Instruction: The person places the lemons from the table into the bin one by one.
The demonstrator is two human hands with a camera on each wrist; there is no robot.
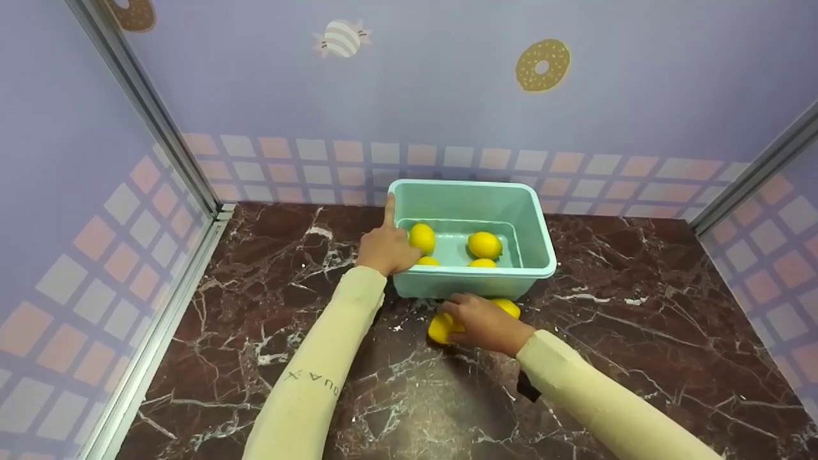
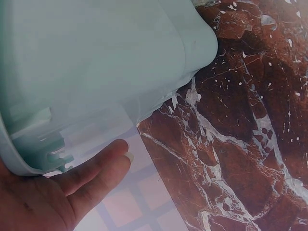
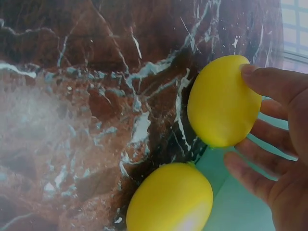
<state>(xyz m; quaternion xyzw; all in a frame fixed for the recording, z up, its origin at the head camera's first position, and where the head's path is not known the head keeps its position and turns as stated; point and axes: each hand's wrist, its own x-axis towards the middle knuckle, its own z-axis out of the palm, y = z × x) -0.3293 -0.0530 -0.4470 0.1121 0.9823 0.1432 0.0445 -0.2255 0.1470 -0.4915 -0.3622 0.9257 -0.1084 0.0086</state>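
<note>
A pale green plastic bin [image 1: 470,285] stands on the dark marble surface, with several yellow lemons [image 1: 485,245] inside. My left hand [image 1: 387,248] rests over the bin's left rim, index finger laid straight along it. In the left wrist view, two fairly straight fingers [image 2: 98,175] extend outside the bin. Just in front of the bin, my right hand [image 1: 482,322] grips a lemon [image 3: 224,103], thumb on one side and fingers around the other. A second loose lemon [image 3: 171,199] lies beside it, partly hidden by that hand in the head view.
Behind the bin rises a lilac wall [image 1: 441,96] printed with tiles, donuts and a candy. Side walls with metal edge strips [image 1: 153,345] bound the marble surface [image 1: 268,319] left and right. Both sleeves are pale yellow.
</note>
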